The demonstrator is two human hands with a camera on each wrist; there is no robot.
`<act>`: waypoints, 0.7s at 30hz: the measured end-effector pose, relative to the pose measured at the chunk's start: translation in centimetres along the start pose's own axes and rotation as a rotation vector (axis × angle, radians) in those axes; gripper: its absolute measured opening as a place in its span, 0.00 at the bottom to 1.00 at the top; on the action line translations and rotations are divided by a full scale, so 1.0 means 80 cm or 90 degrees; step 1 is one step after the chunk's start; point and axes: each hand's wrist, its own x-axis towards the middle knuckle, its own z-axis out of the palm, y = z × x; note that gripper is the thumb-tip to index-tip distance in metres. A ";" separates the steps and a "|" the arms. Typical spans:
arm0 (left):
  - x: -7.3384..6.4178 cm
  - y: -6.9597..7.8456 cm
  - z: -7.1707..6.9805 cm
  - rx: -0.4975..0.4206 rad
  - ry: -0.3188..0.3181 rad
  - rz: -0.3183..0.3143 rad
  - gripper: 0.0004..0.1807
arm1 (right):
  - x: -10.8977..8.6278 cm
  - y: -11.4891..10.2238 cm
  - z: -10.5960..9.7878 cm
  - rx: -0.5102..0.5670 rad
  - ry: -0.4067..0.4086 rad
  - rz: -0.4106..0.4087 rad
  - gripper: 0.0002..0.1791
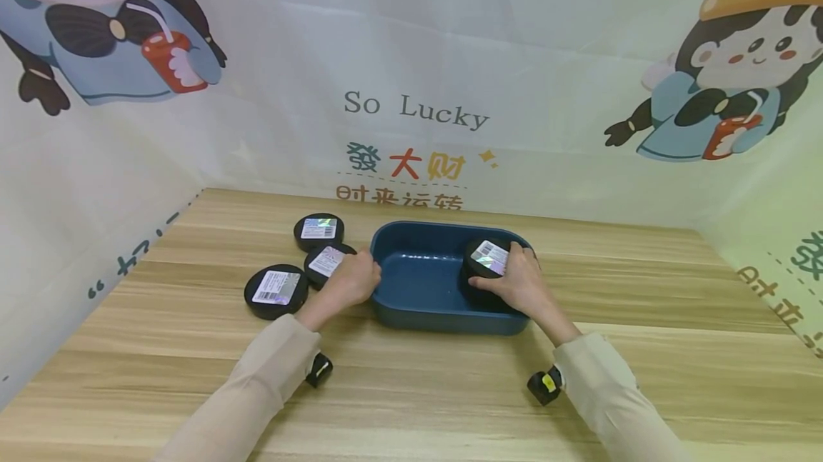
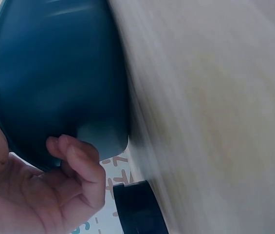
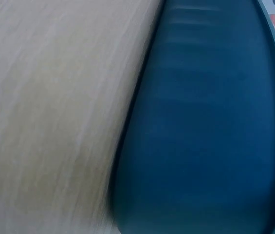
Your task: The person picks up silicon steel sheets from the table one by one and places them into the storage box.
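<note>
A dark blue oblong plastic basin (image 1: 418, 323) stands on the wooden table. At its left end my left hand (image 1: 350, 280) grips the rim, with the thumb on top and the fingers curled against the outer wall (image 2: 79, 63). Inside the basin's right end is a round black container (image 1: 479, 262) with a white label on top. My right hand (image 1: 524, 283) holds this container, thumb on the near side and fingers over the far side. Only a sliver of that hand shows in the right wrist view, where the basin's side wall (image 3: 205, 126) fills much of the picture.
Left of the basin lie three similar labelled black round containers: one at the back (image 1: 319, 232), one partly behind my left hand (image 1: 324, 262), one nearer the front (image 1: 276, 290). A printed cloth backdrop (image 1: 270, 133) rises behind the table (image 1: 424, 398).
</note>
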 end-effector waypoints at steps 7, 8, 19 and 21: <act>-0.001 0.001 -0.001 -0.002 -0.003 -0.003 0.14 | -0.001 -0.001 0.000 -0.006 0.006 -0.010 0.50; -0.001 0.001 -0.001 -0.002 -0.002 -0.003 0.14 | -0.001 -0.001 0.000 -0.007 0.008 -0.014 0.50; -0.001 0.001 0.000 -0.006 -0.003 0.002 0.14 | -0.011 -0.001 -0.010 0.005 0.015 -0.029 0.50; 0.000 0.001 -0.001 -0.009 -0.006 -0.001 0.14 | -0.013 0.000 -0.013 0.013 0.022 -0.032 0.48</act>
